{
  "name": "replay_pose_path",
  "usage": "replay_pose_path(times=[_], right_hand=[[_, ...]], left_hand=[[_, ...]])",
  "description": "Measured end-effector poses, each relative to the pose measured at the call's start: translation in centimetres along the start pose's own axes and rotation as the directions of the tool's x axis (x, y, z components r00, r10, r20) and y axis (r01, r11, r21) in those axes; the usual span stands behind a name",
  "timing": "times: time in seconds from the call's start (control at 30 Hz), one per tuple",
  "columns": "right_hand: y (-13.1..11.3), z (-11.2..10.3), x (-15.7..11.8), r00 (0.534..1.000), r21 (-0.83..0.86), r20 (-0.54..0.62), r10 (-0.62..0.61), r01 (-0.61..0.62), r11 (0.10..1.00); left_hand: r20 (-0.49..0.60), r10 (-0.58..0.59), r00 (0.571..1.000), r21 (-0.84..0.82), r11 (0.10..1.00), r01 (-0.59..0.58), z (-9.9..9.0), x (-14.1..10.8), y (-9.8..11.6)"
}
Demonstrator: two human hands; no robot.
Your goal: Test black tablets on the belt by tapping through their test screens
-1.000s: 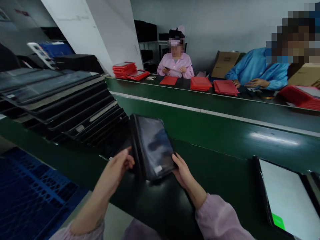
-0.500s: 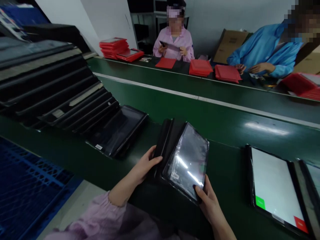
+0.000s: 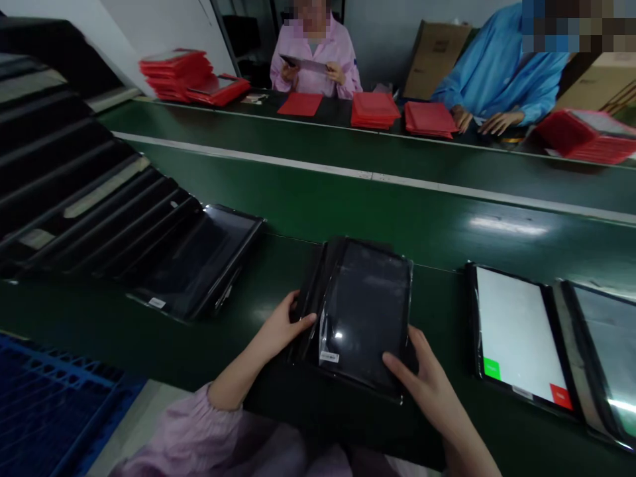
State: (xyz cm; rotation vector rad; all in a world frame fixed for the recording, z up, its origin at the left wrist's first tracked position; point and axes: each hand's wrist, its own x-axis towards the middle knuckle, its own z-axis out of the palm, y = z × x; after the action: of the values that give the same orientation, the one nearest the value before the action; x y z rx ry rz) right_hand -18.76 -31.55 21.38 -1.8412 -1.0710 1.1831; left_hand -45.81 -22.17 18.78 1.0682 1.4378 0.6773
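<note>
In the middle of the head view is a tablet [image 3: 368, 305] in clear film, its screen dark and a white label at its lower left corner. It lies in a black folding case whose cover [image 3: 309, 298] is at its left side. My left hand [image 3: 285, 328] grips the left edge of the case, thumb on top. My right hand [image 3: 422, 371] clasps the tablet's lower right side with its thumb on the screen; its other fingers are partly hidden. To the right lies another tablet [image 3: 519, 331] with a lit white screen, showing a green and a red square.
Left, a row of overlapping black tablets [image 3: 193, 265] leans along the green conveyor [image 3: 308, 205]. A further tablet [image 3: 606, 344] stands at the right edge. Two people sit opposite, beside stacks of red pouches [image 3: 375, 109]. A blue plastic crate [image 3: 50, 397] is at lower left.
The tablet in my hands has turned more upright and flatter, and the bright glare on its screen has mostly gone. The view has shifted, so the surroundings appear further left and higher.
</note>
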Motion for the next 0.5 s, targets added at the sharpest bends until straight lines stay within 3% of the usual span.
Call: replay_pose_path(times=[0.13,0.23,0.4,0.5], right_hand=[[-1.0,0.9,2.7,0.988,0.26,-0.007,0.155,-0.148,0.954],[-0.8,1.1,3.0,0.979,0.379,-0.009,0.205,-0.186,0.906],[2.3,-1.8,0.4,0.917,0.428,-0.25,0.312,-0.184,0.885],[3.6,-3.5,-1.1,0.913,0.289,-0.299,0.278,-0.191,0.938]], left_hand=[[-0.04,0.017,0.999,0.06,0.998,-0.014,0.8,0.6,0.1],[-0.061,0.028,0.998,0.08,0.997,-0.023,0.1,0.9,0.2],[-0.199,0.016,0.98,0.196,0.98,0.024,-5.1,1.1,-0.8],[-0.264,0.149,0.953,0.426,0.904,-0.023,-7.7,0.6,-1.6]])
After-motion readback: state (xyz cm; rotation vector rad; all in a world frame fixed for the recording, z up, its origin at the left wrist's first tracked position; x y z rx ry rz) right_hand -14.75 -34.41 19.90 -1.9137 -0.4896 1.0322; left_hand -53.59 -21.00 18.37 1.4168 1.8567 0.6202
